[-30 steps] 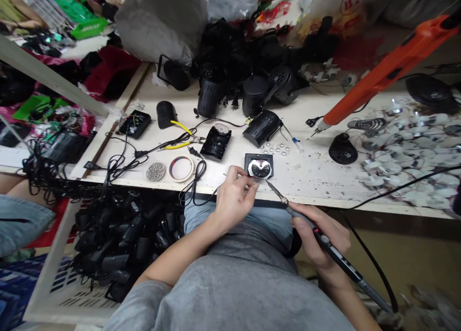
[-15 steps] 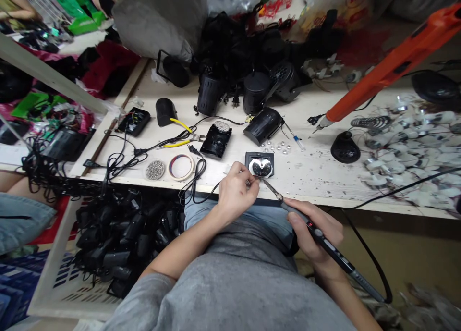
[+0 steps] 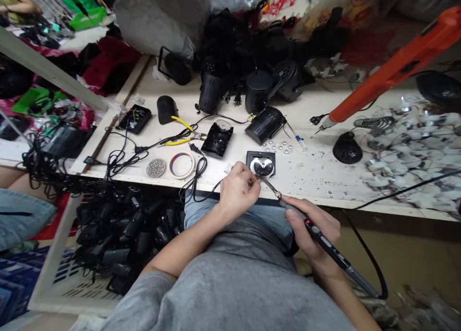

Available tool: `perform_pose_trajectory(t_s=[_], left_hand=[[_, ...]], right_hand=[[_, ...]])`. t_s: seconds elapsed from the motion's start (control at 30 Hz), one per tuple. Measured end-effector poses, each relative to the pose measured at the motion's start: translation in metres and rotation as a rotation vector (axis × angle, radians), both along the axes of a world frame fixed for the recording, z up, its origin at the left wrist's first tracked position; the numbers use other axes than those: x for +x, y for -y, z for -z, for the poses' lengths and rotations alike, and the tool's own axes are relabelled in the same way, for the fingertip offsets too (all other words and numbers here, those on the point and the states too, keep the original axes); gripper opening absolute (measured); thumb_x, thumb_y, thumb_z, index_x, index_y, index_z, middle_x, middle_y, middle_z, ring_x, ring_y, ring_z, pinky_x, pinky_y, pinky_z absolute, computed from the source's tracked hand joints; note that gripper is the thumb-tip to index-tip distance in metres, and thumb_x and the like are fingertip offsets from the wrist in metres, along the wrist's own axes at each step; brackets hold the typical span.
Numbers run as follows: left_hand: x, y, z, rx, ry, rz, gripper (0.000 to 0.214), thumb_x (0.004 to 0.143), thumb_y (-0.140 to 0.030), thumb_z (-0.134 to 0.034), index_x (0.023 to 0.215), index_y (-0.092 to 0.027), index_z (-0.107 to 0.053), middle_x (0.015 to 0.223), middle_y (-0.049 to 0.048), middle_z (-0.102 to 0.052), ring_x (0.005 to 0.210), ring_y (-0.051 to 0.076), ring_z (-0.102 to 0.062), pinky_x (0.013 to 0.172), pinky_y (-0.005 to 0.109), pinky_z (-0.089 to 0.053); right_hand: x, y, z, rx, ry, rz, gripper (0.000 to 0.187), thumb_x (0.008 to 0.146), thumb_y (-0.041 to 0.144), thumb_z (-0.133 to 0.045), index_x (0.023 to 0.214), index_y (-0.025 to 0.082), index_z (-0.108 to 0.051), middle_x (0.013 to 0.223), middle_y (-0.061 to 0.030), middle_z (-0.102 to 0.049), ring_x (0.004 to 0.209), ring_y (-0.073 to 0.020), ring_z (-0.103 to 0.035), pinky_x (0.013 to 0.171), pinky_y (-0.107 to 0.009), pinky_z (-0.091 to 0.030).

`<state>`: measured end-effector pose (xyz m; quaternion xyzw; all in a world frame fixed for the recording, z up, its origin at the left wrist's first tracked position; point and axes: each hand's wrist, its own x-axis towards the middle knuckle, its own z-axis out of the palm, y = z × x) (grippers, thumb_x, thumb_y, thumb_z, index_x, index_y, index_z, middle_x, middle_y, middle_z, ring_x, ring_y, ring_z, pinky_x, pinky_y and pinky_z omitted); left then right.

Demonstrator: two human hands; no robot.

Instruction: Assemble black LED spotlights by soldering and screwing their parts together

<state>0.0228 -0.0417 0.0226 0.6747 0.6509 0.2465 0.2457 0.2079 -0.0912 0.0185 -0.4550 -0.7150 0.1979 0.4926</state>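
My right hand (image 3: 313,225) is closed around a soldering iron (image 3: 329,249), whose tip points up and left to the near edge of a small black square housing (image 3: 271,156) with a round, shiny dark disc (image 3: 262,166) in it. Beside that tip, my left hand (image 3: 237,189) is pinched at the housing's lower left corner. What its fingertips hold is too small to make out. A black cable (image 3: 212,191) runs in under the left hand. Several small clear lenses (image 3: 279,146) lie just behind the housing.
Yellow-handled pliers (image 3: 182,141), a tape roll (image 3: 181,165), a tin of metal wool (image 3: 155,168) and an open black case (image 3: 217,140) lie to the left. An orange electric screwdriver (image 3: 382,76) hangs at right, near piled white parts (image 3: 414,153). Below left stands a crate (image 3: 54,283) of black housings.
The soldering iron and right hand have shifted slightly left and up, bringing the tip closer to the left fingertips. The left hand keeps its pinch by the housing.
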Motion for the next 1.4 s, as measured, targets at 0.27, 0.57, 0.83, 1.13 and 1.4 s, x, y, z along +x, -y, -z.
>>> perform_pose_trajectory(t_s=[0.27,0.57,0.83,1.13,1.4], left_hand=[[0.0,0.0,-0.001,-0.013,-0.005,0.009,0.013,0.087,-0.026,-0.061,0.076,-0.02,-0.065,0.094,0.0007,-0.061,0.069,0.012,-0.058,0.066,0.028,-0.047],[0.0,0.0,0.001,-0.001,0.001,0.018,0.013,0.087,-0.025,-0.061,0.076,-0.02,-0.065,0.093,0.0012,-0.06,0.07,0.013,-0.058,0.066,0.029,-0.048],[-0.001,0.0,0.001,0.009,0.02,0.027,0.012,0.087,-0.024,-0.062,0.076,-0.019,-0.065,0.092,0.001,-0.059,0.07,0.012,-0.059,0.067,0.028,-0.048],[-0.001,-0.001,0.002,0.007,0.009,0.018,0.012,0.086,-0.024,-0.061,0.077,-0.019,-0.065,0.092,0.001,-0.06,0.069,0.012,-0.058,0.066,0.028,-0.048],[0.0,-0.001,0.004,0.006,0.01,0.019,0.013,0.087,-0.025,-0.06,0.076,-0.02,-0.064,0.093,0.0011,-0.06,0.07,0.013,-0.058,0.067,0.028,-0.049]], right_hand=[[-0.003,-0.005,0.004,0.029,-0.006,-0.005,0.026,0.09,0.014,-0.063,0.113,0.023,-0.072,0.096,-0.0037,-0.078,0.08,-0.0173,-0.074,0.072,-0.027,-0.062],[-0.003,-0.005,0.005,0.048,0.046,0.005,0.024,0.091,0.018,-0.062,0.112,0.023,-0.073,0.095,-0.0052,-0.079,0.079,-0.0189,-0.075,0.07,-0.029,-0.062],[-0.004,-0.005,0.002,0.047,0.021,-0.02,0.025,0.09,0.015,-0.063,0.112,0.022,-0.072,0.094,-0.0044,-0.078,0.079,-0.0176,-0.075,0.07,-0.027,-0.061],[-0.004,-0.006,0.004,0.046,0.037,0.005,0.022,0.091,0.019,-0.062,0.111,0.022,-0.073,0.093,-0.0048,-0.079,0.077,-0.0186,-0.075,0.068,-0.029,-0.062],[0.002,0.004,-0.013,-0.031,0.077,0.015,0.024,0.09,0.014,-0.061,0.108,0.024,-0.073,0.092,-0.0036,-0.078,0.077,-0.0183,-0.074,0.07,-0.03,-0.062]])
